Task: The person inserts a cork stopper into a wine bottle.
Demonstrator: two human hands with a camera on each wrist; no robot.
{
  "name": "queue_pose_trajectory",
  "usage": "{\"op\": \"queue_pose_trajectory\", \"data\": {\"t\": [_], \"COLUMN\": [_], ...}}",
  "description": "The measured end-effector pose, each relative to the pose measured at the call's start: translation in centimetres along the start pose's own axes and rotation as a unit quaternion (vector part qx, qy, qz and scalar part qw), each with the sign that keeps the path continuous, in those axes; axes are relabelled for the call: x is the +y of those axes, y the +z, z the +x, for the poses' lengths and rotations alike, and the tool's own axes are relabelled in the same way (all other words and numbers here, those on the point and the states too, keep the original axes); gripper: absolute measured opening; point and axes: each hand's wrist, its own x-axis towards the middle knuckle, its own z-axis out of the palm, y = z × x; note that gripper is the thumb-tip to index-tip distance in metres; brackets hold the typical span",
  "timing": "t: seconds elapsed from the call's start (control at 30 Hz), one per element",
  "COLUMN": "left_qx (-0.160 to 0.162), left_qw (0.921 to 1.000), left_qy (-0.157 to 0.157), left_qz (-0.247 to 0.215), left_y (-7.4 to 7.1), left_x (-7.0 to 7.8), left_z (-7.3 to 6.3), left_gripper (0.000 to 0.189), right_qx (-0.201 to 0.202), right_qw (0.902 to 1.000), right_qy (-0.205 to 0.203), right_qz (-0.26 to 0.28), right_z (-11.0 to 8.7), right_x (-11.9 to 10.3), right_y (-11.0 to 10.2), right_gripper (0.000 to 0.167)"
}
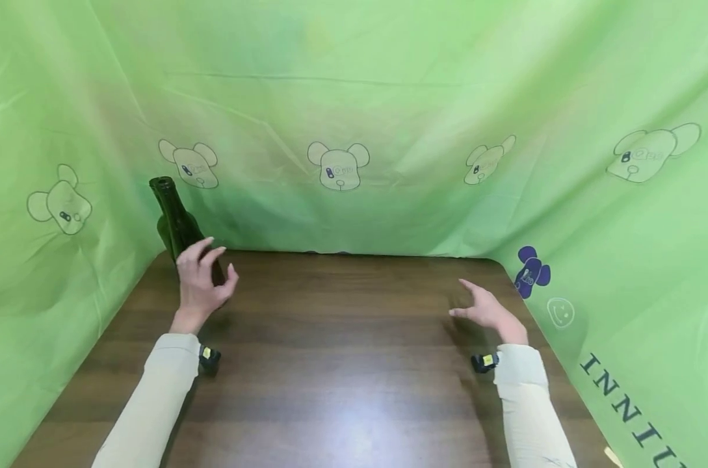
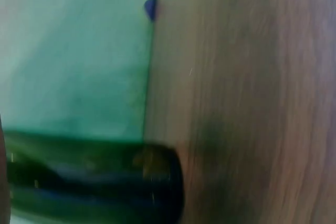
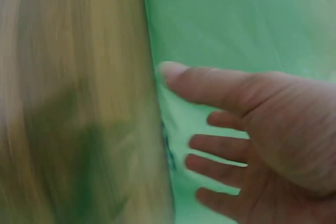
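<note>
A dark green glass bottle [image 1: 181, 224] stands upright at the far left of the table; another green shoulder outline shows along its left side. My left hand [image 1: 198, 279] is right in front of its lower body, fingers loosely bent and spread, thumb apart from the glass. The hand hides part of the bottle in the head view. In the left wrist view the bottle's lower end [image 2: 100, 179] fills the bottom left. Over the table's right side my right hand [image 1: 485, 309] holds nothing, its thumb and fingers extended, as the right wrist view also shows.
A brown wooden table [image 1: 342, 338] lies under both hands. Green cloth [image 1: 354, 221] printed with bear heads rises along its back and sides. Both wrists carry a small black camera, the left one [image 1: 210, 357] and the right one [image 1: 484, 362].
</note>
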Motion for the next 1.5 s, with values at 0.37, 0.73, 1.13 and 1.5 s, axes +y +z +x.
{"op": "queue_pose_trajectory", "data": {"t": [0.37,0.73,1.13,1.5], "left_qx": [0.059,0.055,0.029,0.038], "left_qw": [0.9661,0.9097,0.8979,0.8671], "left_qy": [-0.251,-0.403,-0.438,-0.496], "left_qz": [-0.017,-0.084,-0.038,-0.025], "left_y": [-2.6,-2.1,-1.3,-0.3], "left_x": [-1.0,-0.6,-1.0,-0.3], "left_z": [-1.1,-1.9,-3.3,-2.3], "left_gripper": [0.073,0.079,0.086,0.084], "right_qx": [-0.074,-0.092,-0.068,-0.03], "right_qw": [0.9906,0.9867,0.992,0.9969], "right_qy": [0.095,0.116,0.102,0.06], "right_qz": [-0.065,-0.067,-0.033,-0.04], "right_z": [-6.3,-7.7,-8.5,-7.2], "right_x": [4.1,5.3,5.9,5.5], "right_y": [-2.7,-1.9,-1.5,-1.3], "right_gripper": [0.099,0.066,0.031,0.015]}}
